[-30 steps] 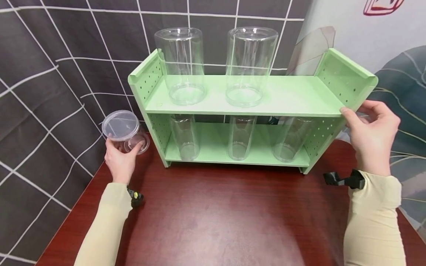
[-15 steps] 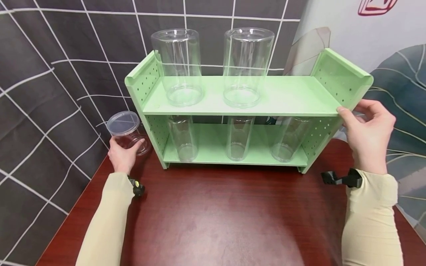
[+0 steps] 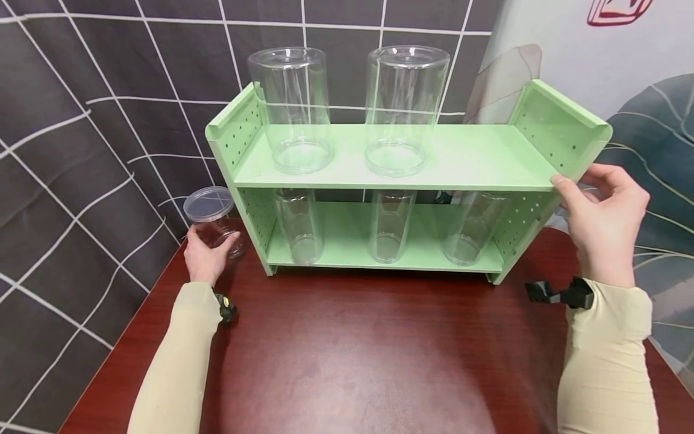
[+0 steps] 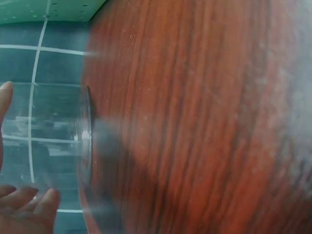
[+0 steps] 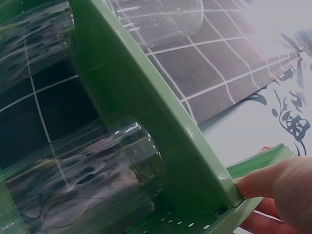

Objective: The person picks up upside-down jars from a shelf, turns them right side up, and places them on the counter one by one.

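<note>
My left hand (image 3: pixel 203 260) holds a clear plastic jar (image 3: pixel 208 204) with a cloudy lid, thumb on one side and fingers on the other. The jar stands upright just left of the green shelf rack (image 3: pixel 466 154). In the left wrist view, the jar's clear wall (image 4: pixel 48 131) lies between thumb and fingers, its base close to the tabletop; contact is hard to tell. At the rack's right end, my right hand (image 3: pixel 611 220) pinches the side panel, thumb on its front edge. The right wrist view shows that thumb (image 5: pixel 265 183) at the shelf corner, other fingers behind.
Two wide clear jars (image 3: pixel 403 114) stand on the top shelf. Three narrower clear jars (image 3: pixel 389 232) stand on the lower one. The red-brown table (image 3: pixel 352 349) spreads in front of the rack. A dark gridded cloth (image 3: pixel 70 181) hangs at the left and back.
My left hand has moved slightly right with the jar, closer to the rack's left side, and the jar is a little lower. My right hand stays on the rack.
</note>
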`<state>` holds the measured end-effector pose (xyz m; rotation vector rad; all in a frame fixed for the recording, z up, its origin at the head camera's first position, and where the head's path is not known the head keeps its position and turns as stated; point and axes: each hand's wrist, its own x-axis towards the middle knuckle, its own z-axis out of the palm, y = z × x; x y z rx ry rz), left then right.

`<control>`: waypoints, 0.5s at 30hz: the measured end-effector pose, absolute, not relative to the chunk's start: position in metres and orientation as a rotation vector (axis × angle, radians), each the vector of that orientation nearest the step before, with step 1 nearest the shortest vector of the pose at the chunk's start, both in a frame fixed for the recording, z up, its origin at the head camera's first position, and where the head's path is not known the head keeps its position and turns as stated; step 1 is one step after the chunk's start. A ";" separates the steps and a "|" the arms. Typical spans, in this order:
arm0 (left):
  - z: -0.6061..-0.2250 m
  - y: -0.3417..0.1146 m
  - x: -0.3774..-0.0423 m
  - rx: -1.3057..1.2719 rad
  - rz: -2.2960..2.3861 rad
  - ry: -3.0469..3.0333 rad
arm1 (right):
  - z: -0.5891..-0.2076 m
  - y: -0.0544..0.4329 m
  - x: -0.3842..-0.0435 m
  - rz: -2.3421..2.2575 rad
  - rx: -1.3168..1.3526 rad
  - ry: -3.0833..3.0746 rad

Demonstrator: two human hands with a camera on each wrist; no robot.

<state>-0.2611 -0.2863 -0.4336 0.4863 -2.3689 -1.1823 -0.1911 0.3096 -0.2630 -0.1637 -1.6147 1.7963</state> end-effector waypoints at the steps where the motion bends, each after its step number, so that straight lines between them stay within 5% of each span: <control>1: -0.434 -0.287 -0.261 0.468 -1.170 -2.401 | -0.263 0.309 -0.191 1.790 -0.166 -1.619; 15: -0.414 -0.282 -0.235 0.466 -1.171 -2.273 | -0.263 0.309 -0.188 1.803 -0.225 -1.633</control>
